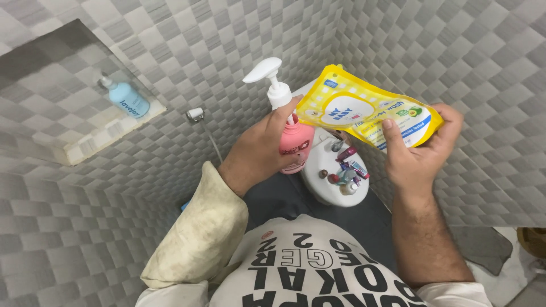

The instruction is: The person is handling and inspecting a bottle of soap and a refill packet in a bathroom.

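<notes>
My left hand (259,150) is wrapped around a pink pump bottle (296,145) with a white pump head (266,73), held upright at chest height. My right hand (418,153) grips the lower end of a yellow refill pouch (364,108), which lies tilted with its top corner touching the pump's neck beside my left fingers. Both are held above a white washbasin (324,179).
Several small toiletries (347,170) lie on the washbasin. A light blue bottle (128,98) stands in a tiled wall niche at the upper left. A chrome wall fitting (195,114) sticks out below it. Grey checkered tiles cover the walls around.
</notes>
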